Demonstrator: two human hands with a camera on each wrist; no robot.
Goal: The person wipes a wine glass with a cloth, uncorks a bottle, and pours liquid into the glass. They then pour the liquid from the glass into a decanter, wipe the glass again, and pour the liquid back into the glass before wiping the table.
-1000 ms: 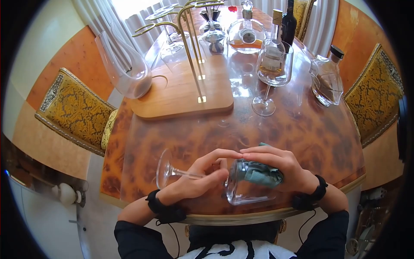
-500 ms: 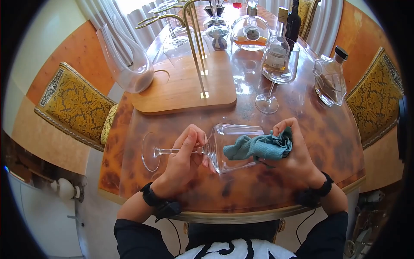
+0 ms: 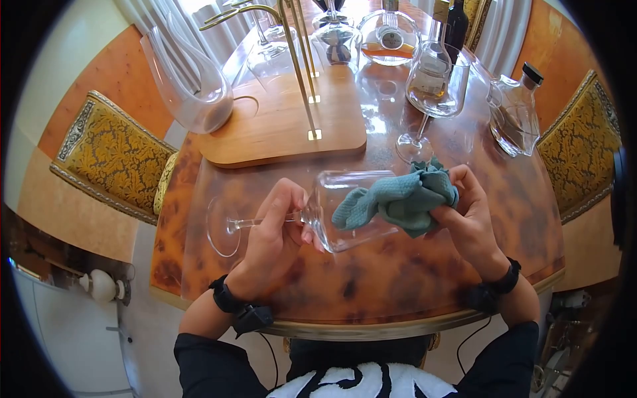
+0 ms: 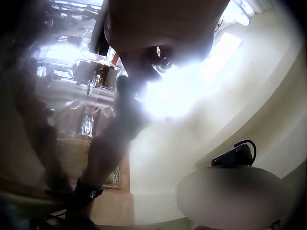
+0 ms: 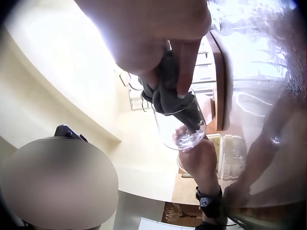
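A clear wine glass (image 3: 325, 233) lies sideways in the air above the table, its foot to the left and its mouth to the right. My left hand (image 3: 269, 229) grips the stem close under the bowl. In my right hand (image 3: 472, 222) a bunched teal cloth (image 3: 415, 199) is pinched between thumb and fingers, its twisted end reaching inside the bowl. The right wrist view shows the cloth (image 5: 168, 88) entering the glass rim, with the left hand (image 5: 196, 160) behind the bowl. Glare and the hand itself hide most of the glass in the left wrist view.
Ahead stands a wooden rack (image 3: 279, 142) with brass holders and hanging glasses. A decanter (image 3: 199, 99) is at its left. To the right are an upright wine glass (image 3: 424, 126), a stoppered bottle (image 3: 517, 116) and a round liquor bottle (image 3: 388, 40). The table's edge (image 3: 358, 330) runs near my body.
Both hands have moved forward, raising the glass. My right hand has shifted from covering the glass mouth to pinching the cloth, which now sticks out more at the rim.
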